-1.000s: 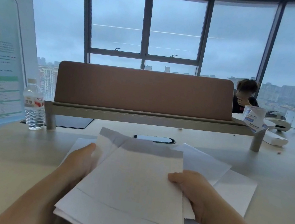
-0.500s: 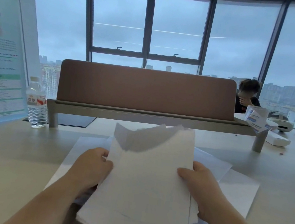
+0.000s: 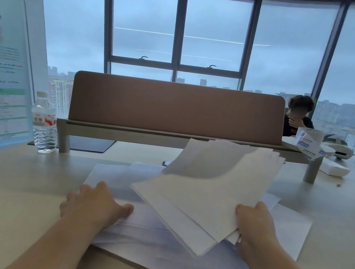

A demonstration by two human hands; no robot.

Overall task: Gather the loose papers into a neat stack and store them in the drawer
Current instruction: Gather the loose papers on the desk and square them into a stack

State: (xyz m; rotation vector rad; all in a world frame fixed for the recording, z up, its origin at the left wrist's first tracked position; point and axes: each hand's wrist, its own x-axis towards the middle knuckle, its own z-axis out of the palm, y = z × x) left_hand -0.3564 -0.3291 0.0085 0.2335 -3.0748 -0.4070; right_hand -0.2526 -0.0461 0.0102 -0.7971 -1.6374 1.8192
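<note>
Item: partial stack of papers (image 3: 213,198). Location: lifted off the desk (image 3: 4,190), tilted up and to the right, lower right corner pinched in the right hand (image 3: 255,225). Edges fanned and uneven, not yet squared.

Item: right hand. Closed on the lifted stack, thumb on top, fingers hidden beneath the sheets.

Item: left hand (image 3: 95,207). Half a second ago it gripped the left edge of the same stack; it has since let go and now lies palm down, fingers spread and flat, on the loose sheets (image 3: 140,227) left on the desk. It grasps nothing; it presses.

Item: loose sheets. Several, overlapping, spread under and around the lifted stack, one reaching out to the right.

Item: drawer. Not in view.

Change noted: two-handed hold has become one-handed, and the stack has swung rightward.

Assessment: the freed left hand appears set to draw in the remaining sheets. Gathering is judged partly done; squaring and storing are not yet begun. Risk: a one-corner grip may let the fanned sheets slip.

Other: water bottle (image 3: 44,122), desk divider (image 3: 175,109).
</note>
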